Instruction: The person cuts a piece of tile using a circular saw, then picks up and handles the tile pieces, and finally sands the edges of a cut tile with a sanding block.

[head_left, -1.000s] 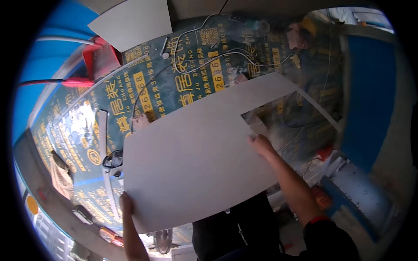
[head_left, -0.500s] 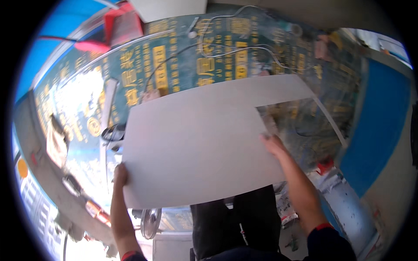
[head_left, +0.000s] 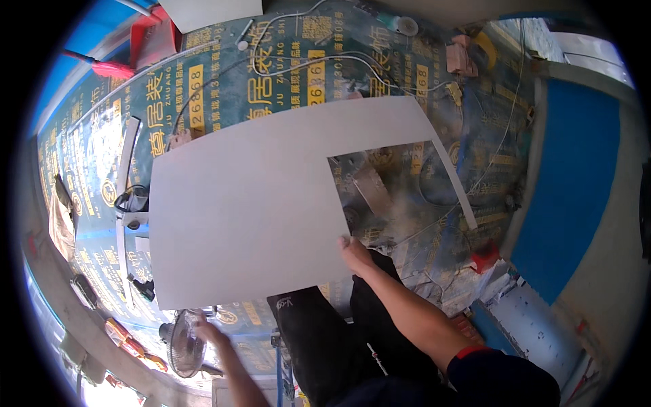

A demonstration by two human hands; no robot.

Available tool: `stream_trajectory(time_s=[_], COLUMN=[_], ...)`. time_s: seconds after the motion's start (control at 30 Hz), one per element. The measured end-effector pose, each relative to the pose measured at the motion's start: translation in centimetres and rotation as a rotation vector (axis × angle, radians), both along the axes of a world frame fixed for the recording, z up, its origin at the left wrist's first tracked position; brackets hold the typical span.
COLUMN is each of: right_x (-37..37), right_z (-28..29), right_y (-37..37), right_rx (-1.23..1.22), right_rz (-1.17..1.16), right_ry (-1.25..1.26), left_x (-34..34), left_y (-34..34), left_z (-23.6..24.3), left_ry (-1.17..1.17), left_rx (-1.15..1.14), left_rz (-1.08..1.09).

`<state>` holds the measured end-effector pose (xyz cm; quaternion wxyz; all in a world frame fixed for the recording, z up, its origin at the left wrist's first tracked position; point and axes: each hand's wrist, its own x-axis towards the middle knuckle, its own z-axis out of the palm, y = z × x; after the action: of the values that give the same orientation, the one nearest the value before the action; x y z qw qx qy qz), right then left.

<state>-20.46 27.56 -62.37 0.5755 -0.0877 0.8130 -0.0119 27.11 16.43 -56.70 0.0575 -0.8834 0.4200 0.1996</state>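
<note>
A large pale grey-white panel spreads out in front of my legs, with a rectangular cut-out at its right side and a thin strip running down the far right. My right hand is closed on its edge by the inner corner of the cut-out, thumb on top. Off the panel, below its near left corner, is my left hand. It appears in front of a round caged fan; motion smears its fingers, and I cannot tell whether it touches the fan.
Printed green sheeting covers the dusty floor, with cables across it. Bricks lie at the far right, and a red dustpan stands far left. A power tool lies left of the panel. A blue panel stands on the right.
My left hand has let go of the panel's left edge and moved nearer me, to the fan. The panel appears further left in view, my right hand still on it.
</note>
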Motion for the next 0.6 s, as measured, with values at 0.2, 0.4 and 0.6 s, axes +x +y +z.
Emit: stream_trajectory(time_s=[0.2,0.4,0.6], right_x=[2.8,4.9,2.8], right_z=[-8.4,-11.9,-13.8], right_y=[7.0,8.5,10.5], right_rx=[0.004,0.002,0.005], right_rz=[-0.177,-0.326,-0.069], right_ry=[-0.046,-0.191,-0.096], left_x=[-18.4,-17.1,-18.7], left_y=[9.6,11.8,13.8], left_z=[-10.2,-14.5,-19.4], left_ry=[1.261,1.008,1.207], left_rx=[0.006,-0.089,-0.045], left_rz=[1.412,1.349,1.374])
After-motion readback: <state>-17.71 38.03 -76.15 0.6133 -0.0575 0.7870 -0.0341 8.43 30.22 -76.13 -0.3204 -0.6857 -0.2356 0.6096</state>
